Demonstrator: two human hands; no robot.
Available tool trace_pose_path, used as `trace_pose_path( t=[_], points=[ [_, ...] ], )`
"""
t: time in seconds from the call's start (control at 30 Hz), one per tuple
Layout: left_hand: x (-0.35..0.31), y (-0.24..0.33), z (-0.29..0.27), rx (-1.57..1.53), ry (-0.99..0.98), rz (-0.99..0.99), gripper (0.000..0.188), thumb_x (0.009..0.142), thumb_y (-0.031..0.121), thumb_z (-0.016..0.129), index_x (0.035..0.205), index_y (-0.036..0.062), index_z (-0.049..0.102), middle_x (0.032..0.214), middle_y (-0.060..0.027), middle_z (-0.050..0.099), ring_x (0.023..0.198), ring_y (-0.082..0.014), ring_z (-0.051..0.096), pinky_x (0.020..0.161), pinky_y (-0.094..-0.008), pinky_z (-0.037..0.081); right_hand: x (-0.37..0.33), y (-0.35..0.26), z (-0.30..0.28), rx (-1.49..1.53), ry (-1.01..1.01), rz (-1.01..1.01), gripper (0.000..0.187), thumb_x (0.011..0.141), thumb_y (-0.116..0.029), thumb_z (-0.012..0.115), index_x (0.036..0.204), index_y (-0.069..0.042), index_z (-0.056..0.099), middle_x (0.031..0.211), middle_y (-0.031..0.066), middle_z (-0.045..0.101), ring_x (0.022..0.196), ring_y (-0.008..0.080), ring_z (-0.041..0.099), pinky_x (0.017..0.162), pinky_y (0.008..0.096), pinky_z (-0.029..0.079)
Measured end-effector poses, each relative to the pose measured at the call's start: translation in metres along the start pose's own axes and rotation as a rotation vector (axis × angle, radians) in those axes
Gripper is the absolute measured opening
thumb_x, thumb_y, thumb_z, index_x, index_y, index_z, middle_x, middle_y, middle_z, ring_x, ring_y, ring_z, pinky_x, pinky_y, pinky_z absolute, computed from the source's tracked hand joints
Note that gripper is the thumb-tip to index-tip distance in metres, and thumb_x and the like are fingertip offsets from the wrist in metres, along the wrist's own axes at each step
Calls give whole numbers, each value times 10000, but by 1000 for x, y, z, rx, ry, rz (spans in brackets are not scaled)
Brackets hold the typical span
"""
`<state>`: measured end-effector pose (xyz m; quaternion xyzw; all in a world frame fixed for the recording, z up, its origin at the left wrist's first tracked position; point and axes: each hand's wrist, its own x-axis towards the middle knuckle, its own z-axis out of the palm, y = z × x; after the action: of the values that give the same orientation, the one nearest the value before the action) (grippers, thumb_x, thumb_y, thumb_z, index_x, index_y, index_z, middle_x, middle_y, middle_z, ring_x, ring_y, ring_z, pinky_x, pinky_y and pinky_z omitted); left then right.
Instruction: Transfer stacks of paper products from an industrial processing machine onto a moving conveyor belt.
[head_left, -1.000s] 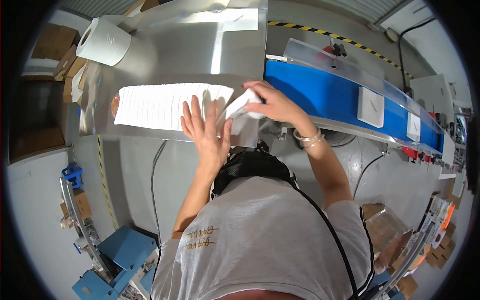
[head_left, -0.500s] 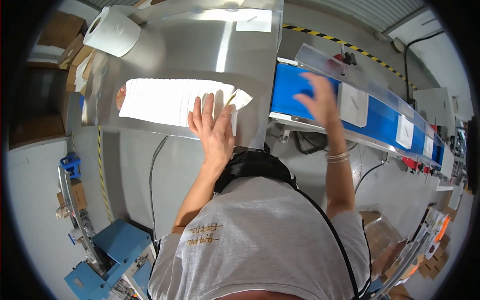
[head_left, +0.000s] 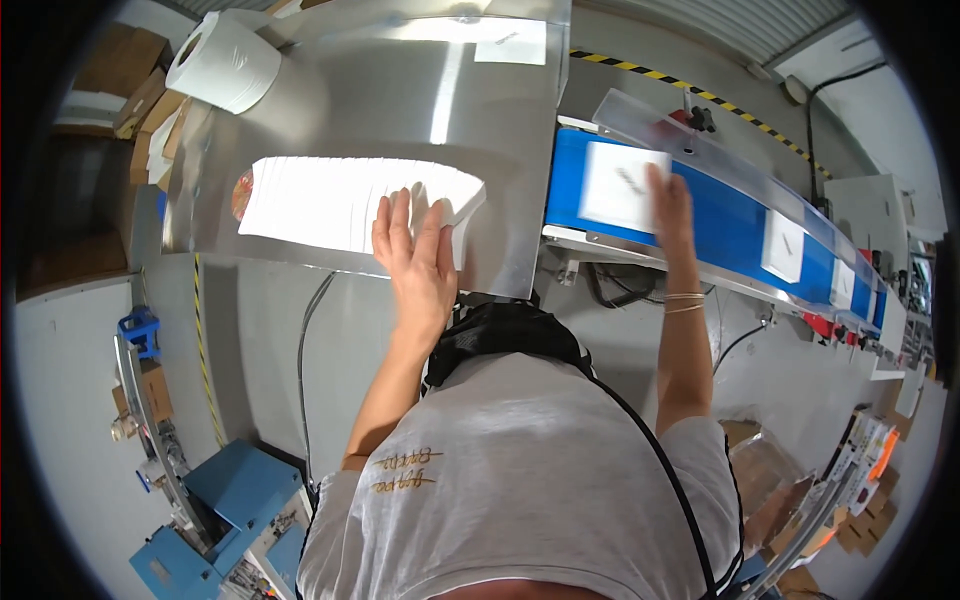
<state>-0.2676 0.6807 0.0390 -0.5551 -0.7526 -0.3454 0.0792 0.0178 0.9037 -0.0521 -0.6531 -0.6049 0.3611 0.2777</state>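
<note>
A long row of thin white packets (head_left: 320, 203) stands close together on the shiny metal table (head_left: 350, 110). On the right part of this row rests my left hand (head_left: 412, 245), its fingers stretched out and slightly apart. My right hand (head_left: 672, 205) is over the blue conveyor belt (head_left: 565, 185), with its fingers at the right edge of a flat, square white packet (head_left: 620, 185). It appears to pinch that edge; the fingertips are partly blurred. Farther along the belt lie other white packets, one (head_left: 783, 245) nearer and one (head_left: 842, 285) farther away.
A large white paper roll (head_left: 230, 70) sits at the table's far left. One white sheet (head_left: 510, 43) lies at its far edge. A clear plastic guard (head_left: 640, 118) runs along the belt's far side. Cardboard boxes (head_left: 125, 65) are stacked beyond the left edge.
The belt's packets have shifted left toward the table. My right hand has moved slightly right, onto the nearest packet. The leaning packets at the row's right end now sit closer together.
</note>
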Motion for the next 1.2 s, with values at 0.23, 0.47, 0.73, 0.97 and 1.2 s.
trace_pose_path(
  t=[0.23, 0.47, 0.73, 0.97, 1.2],
  points=[
    [0, -3, 0, 0, -22, 19, 295, 803, 19, 668, 1088, 95, 676, 1384, -157, 439, 1329, -401, 321, 1062, -557, 232, -36, -64, 1, -187, 11, -808, 565, 714, -152, 793, 1208, -67, 533, 1121, 135, 600, 998, 301, 581, 855, 401, 479],
    [7, 0, -10, 48, -100, 80, 282, 844, 98, 642, 1125, 94, 657, 1453, -172, 360, 1379, -426, 229, 1073, -601, 159, -63, -136, 95, 3, -496, -1176, 362, 815, -195, 726, 1123, -81, 574, 1073, 62, 570, 945, 186, 574, 772, 310, 491],
    [7, -16, -8, 55, -4, 17, 338, 850, 35, 647, 1183, 87, 626, 1390, -153, 446, 1310, -395, 362, 1050, -496, 297, -18, -21, 34, -13, -91, -123, 343, 950, -370, 570, 919, -29, 558, 746, 24, 497, 687, 100, 473, 604, 299, 406],
    [6, -17, -7, 37, 1, 8, 289, 798, 14, 661, 1077, 88, 678, 1365, -144, 459, 1323, -392, 332, 1072, -533, 219, -38, -61, -13, -699, 354, -539, 566, 759, -307, 766, 1165, 4, 524, 1116, 164, 589, 1020, 305, 573, 855, 397, 459],
    [11, -18, -14, 10, -104, 80, 236, 789, 29, 662, 992, 136, 712, 1440, -138, 407, 1390, -395, 242, 1104, -553, 110, -81, -152, 92, 72, -683, -836, 495, 769, -206, 746, 1223, -150, 557, 1293, 108, 497, 1185, 302, 484, 970, 372, 425]
  ],
)
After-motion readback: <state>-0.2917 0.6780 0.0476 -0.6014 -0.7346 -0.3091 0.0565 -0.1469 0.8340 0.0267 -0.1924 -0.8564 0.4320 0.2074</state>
